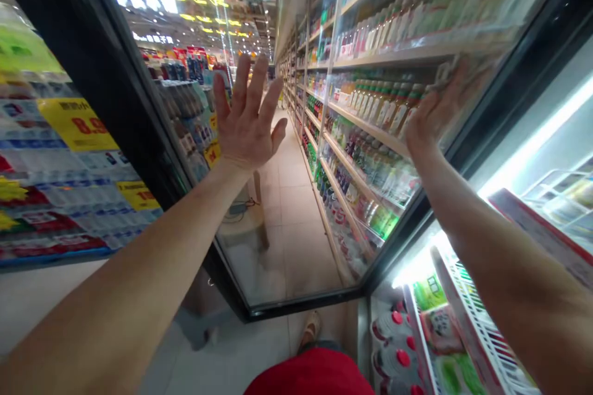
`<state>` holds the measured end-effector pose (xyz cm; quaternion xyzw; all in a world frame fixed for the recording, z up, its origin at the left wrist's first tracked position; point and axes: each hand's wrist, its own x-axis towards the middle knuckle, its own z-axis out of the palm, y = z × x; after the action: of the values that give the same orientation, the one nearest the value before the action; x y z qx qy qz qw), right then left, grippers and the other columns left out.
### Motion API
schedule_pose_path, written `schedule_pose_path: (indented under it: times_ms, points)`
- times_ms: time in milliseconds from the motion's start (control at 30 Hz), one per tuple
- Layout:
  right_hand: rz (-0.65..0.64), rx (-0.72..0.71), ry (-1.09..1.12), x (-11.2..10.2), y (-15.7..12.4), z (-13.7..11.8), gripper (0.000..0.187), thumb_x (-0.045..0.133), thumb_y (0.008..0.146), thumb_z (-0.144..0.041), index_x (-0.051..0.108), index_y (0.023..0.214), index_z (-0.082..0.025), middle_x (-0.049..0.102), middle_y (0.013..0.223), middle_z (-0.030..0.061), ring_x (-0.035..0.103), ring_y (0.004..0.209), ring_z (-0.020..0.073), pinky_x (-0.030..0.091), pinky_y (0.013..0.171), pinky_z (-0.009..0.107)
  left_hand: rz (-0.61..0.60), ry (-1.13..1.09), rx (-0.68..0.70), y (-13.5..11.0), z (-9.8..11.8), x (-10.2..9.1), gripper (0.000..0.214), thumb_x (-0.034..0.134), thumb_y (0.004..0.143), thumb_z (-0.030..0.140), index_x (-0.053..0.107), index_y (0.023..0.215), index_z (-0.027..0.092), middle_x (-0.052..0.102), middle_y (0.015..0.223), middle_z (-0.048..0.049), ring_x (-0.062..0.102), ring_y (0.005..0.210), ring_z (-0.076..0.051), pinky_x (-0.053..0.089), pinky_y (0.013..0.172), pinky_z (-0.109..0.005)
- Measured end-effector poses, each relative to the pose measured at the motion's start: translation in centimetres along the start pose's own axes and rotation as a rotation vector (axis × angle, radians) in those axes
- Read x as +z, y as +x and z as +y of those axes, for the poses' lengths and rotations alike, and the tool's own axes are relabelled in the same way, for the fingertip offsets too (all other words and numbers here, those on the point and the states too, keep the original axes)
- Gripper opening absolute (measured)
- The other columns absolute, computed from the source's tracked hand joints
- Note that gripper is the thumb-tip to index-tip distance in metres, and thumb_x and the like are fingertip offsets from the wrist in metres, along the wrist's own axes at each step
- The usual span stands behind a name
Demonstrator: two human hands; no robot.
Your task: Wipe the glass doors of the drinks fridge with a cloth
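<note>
From the head camera, the big glass door (296,247) of a shop fridge (532,160) stands swung open, right in front of the person. Both arms reach up to it.

The left hand (248,120) is up by the middle of the glass. Its grip is spread wide and pinches nothing. I cannot tell if the palm really touches.

The right hand (438,111) lies flat on the glass near the door's right edge. Its grip is spread too, but the fingers are blurry. Flat hands fit a smooth pane, which has nothing to grab.

Inside the fridge are white wire shelves (467,296) and bottles with red caps (398,345) low down. Through the glass you see long drink shelves (365,129) and the floor (287,197).
</note>
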<state>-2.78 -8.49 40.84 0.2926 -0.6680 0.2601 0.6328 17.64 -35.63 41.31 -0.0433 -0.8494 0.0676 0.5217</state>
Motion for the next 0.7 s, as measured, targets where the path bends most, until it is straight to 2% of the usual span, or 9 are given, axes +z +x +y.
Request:
schedule_pose_path:
  times_ms: [67,133,200,233,367,467,600,667,700]
  points:
    - [0.052,0.037,-0.012,0.5,-1.0,-4.1,0.052,0.024,0.094,-0.032,0.031,0.137,-0.003,0.015,0.15,0.0172,0.0,0.141,0.0248,0.015,0.111,0.051,0.004,0.0,0.004,0.0,-0.2,0.2,0.058,0.037,0.09,0.048,0.029,0.138,0.017,0.013,0.152,-0.0027,-0.006,0.141,-0.017,-0.01,0.112,-0.055]
    - [-0.189,-0.209,0.031,0.7,-2.5,-7.4,0.043,0.039,0.09,-0.032,0.045,0.13,-0.016,0.028,0.147,0.0082,0.008,0.141,0.021,0.017,0.112,0.047,0.01,0.012,0.007,0.0,-0.3,0.5,0.058,0.037,0.09,0.048,0.028,0.139,0.019,0.013,0.152,-0.0019,-0.006,0.141,-0.016,-0.009,0.112,-0.054]
    - [-0.343,-0.361,0.056,0.6,-3.4,-7.7,0.038,0.045,0.088,-0.033,0.051,0.124,-0.023,0.035,0.144,0.0024,0.014,0.14,0.0197,0.018,0.113,0.048,0.029,0.027,-0.011,-0.1,-0.3,0.9,0.057,0.037,0.09,0.046,0.027,0.14,0.02,0.014,0.152,-0.0016,-0.005,0.141,-0.016,-0.007,0.113,-0.054]
    - [-0.335,-0.347,0.053,0.5,-3.5,-6.5,0.038,0.044,0.088,-0.034,0.051,0.124,-0.024,0.036,0.143,0.0023,0.016,0.14,0.0205,0.017,0.112,0.05,0.04,0.026,-0.028,-0.1,-0.3,1.2,0.057,0.036,0.091,0.046,0.027,0.14,0.02,0.015,0.152,-0.0014,-0.005,0.141,-0.016,-0.007,0.113,-0.053]
    - [0.055,0.077,0.0,0.0,-1.6,1.1,0.048,0.03,0.092,-0.034,0.042,0.133,-0.011,0.027,0.146,0.0163,0.016,0.139,0.025,0.018,0.109,0.055,0.064,-0.049,-0.078,-0.1,-0.2,1.8,0.055,0.038,0.09,0.046,0.03,0.139,0.023,0.017,0.151,0.0012,0.002,0.141,-0.018,-0.009,0.114,-0.051]
    - [0.194,0.261,-0.017,0.2,-1.0,1.2,0.053,0.025,0.093,-0.033,0.034,0.136,-0.003,0.024,0.146,0.0232,0.017,0.138,0.0251,0.019,0.109,0.053,0.084,-0.069,-0.069,-0.1,-0.4,2.1,0.056,0.04,0.089,0.046,0.03,0.139,0.024,0.018,0.151,0.0011,0.005,0.142,-0.019,-0.008,0.115,-0.052]
    - [-0.13,-0.127,0.024,0.7,-4.0,-5.8,0.046,0.036,0.09,-0.029,0.039,0.135,-0.022,0.03,0.146,0.0072,0.011,0.141,0.0208,0.021,0.111,0.05,0.128,0.001,-0.031,-0.2,-0.7,2.3,0.055,0.041,0.089,0.042,0.031,0.139,0.022,0.02,0.151,-0.0029,0.006,0.141,-0.02,-0.004,0.114,-0.054]
    - [-0.228,-0.262,0.043,0.5,-5.5,-7.4,0.045,0.041,0.087,-0.026,0.043,0.132,-0.029,0.036,0.144,0.0035,0.014,0.14,0.0193,0.02,0.112,0.048,0.15,0.033,-0.01,-0.4,-0.6,2.3,0.055,0.042,0.089,0.04,0.031,0.14,0.023,0.021,0.15,-0.0048,0.008,0.141,-0.022,-0.002,0.114,-0.054]
    - [-0.222,-0.245,0.036,0.3,-6.0,-7.1,0.044,0.042,0.087,-0.026,0.045,0.13,-0.029,0.037,0.143,0.0035,0.016,0.14,0.0196,0.019,0.112,0.049,0.164,0.05,0.0,-0.4,-0.6,2.2,0.055,0.042,0.089,0.039,0.03,0.14,0.023,0.022,0.15,-0.0054,0.009,0.141,-0.022,-0.001,0.114,-0.053]
